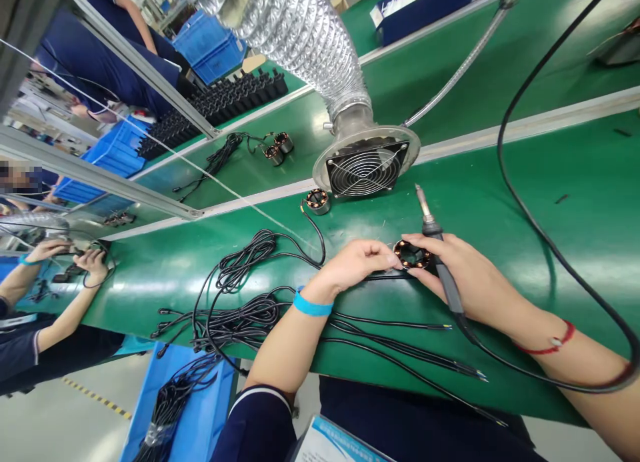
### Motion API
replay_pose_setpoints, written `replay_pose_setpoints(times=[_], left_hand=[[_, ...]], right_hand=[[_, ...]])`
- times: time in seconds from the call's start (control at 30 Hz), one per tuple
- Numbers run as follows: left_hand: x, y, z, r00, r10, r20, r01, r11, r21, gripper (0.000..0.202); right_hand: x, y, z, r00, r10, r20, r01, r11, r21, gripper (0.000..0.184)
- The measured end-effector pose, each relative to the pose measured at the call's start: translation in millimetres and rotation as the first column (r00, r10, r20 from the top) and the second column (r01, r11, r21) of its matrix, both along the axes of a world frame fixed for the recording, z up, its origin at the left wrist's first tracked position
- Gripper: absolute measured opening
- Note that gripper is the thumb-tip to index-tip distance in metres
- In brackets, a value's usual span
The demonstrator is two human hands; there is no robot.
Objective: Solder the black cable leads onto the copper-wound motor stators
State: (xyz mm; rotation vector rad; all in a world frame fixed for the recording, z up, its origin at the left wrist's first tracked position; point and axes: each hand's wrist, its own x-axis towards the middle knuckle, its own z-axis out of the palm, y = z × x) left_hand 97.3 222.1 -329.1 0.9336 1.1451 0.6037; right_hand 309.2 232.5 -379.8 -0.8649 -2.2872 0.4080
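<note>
My right hand (473, 275) is closed round a soldering iron (449, 285), its metal tip pointing up and away. The thumb and fingertips of that same hand also grip a ring-shaped motor stator (411, 255) with copper windings. At the stator's left edge, my left hand (357, 265) is pinched; what lies between its fingertips is too small to make out. A black cable (383, 277) runs just under the left fingers toward the stator. Another wired stator (318, 201) sits farther back, beside the fume extractor.
A fume extractor (370, 169) with a foil duct hangs over the green bench (480, 182). Coiled black cables (245, 319) lie at left, their stripped ends below my hands. A blue bin (187, 409) holds more cables. The iron's cord (505, 142) loops at right. A co-worker's hands (93, 265) are far left.
</note>
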Motion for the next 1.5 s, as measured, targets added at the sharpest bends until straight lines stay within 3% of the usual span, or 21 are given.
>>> replay_pose_setpoints(times=[0.13,0.33,0.43,0.57,0.67,0.77,0.83,0.9,0.97,1.07,1.2,1.33,1.5], left_hand=[[6,-2,-0.7,0.994,0.086,-0.065,-0.081,0.993,0.083,0.015],[-2,-2,-2.9,0.968,-0.051,-0.245,0.111,0.965,0.238,0.012],[-2,0,-7.1,0.984,-0.107,-0.144,0.144,0.95,0.276,0.011],[1,-1,-12.6,0.976,-0.214,0.031,0.206,0.965,0.16,0.016],[3,-5,-11.1,0.955,-0.239,-0.178,0.27,0.946,0.177,0.016],[8,-11,-6.0,0.809,-0.208,-0.549,0.404,0.876,0.264,0.019],[12,-14,-2.5,0.74,-0.177,-0.649,0.461,0.836,0.298,0.009],[12,-16,0.7,0.793,-0.183,-0.581,0.43,0.844,0.321,0.007],[9,-16,4.1,0.892,-0.189,-0.41,0.332,0.891,0.311,0.01],[1,-16,9.5,0.968,-0.147,-0.201,0.191,0.956,0.22,0.029],[-2,-14,14.4,0.992,-0.082,-0.095,0.098,0.98,0.175,0.047],[0,-14,16.4,0.998,-0.052,-0.047,0.061,0.977,0.206,0.049],[1,-14,15.3,0.993,-0.099,-0.063,0.109,0.977,0.183,0.05]], right_hand=[[3,0,-1.7,0.997,-0.079,0.023,0.078,0.996,0.049,0.038],[7,-1,-3.3,0.987,-0.153,0.047,0.155,0.988,-0.027,0.043],[6,-1,-1.6,0.989,-0.145,0.018,0.145,0.989,-0.013,0.042],[10,4,1.3,0.995,-0.1,0.022,0.101,0.993,-0.054,0.04],[20,10,3.6,0.998,-0.066,0.014,0.067,0.993,-0.102,0.039],[29,13,7.7,0.996,-0.069,-0.049,0.063,0.99,-0.126,0.041],[32,12,12.4,0.99,-0.102,-0.094,0.086,0.984,-0.155,0.041],[33,9,18.8,0.976,-0.179,-0.128,0.153,0.97,-0.188,0.04],[31,4,27.0,0.952,-0.257,-0.165,0.215,0.947,-0.237,0.038],[24,-6,41.1,0.912,-0.261,-0.316,0.135,0.919,-0.371,0.035],[9,-21,57.3,0.811,-0.264,-0.522,-0.045,0.861,-0.506,0.034],[-3,-28,64.4,0.748,-0.337,-0.572,-0.067,0.818,-0.571,0.038],[-7,-28,65.4,0.716,-0.366,-0.595,-0.061,0.815,-0.576,0.038]])
